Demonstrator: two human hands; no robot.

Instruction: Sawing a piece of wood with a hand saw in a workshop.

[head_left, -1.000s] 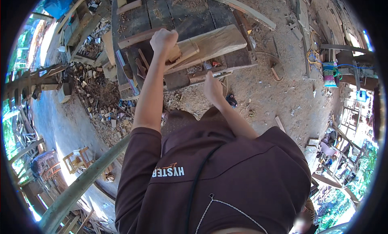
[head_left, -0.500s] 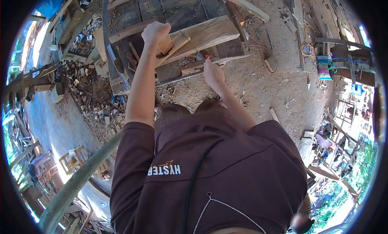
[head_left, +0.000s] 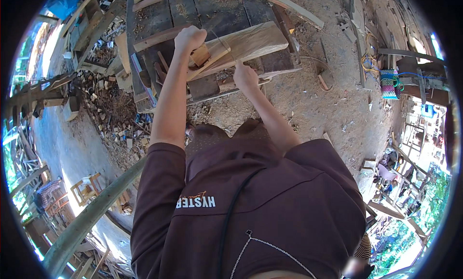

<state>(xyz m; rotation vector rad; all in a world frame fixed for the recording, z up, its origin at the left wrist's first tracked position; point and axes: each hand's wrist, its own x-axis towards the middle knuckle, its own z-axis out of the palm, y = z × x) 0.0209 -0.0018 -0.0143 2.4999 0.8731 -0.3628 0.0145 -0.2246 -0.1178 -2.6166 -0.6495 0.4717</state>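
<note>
The board [head_left: 256,43] lies on the surface [head_left: 159,21], near one o'clock in your view. It looks thick, so I think it is stiff and heavy. Hold it by both long sides, near its end at one o'clock, and watch for splinters. The stick [head_left: 214,60] beside it looks light and may snap, so pinch its middle. The block [head_left: 200,55] looks small and hard, easy to pick up by two sides.

Your left hand [head_left: 190,39], at eleven o'clock, has its fingers curled in a fist; you cannot tell if they grip something. Your right hand [head_left: 246,76] is near twelve o'clock, close to the board; you cannot tell if its fingers are closed or hold anything.
</note>
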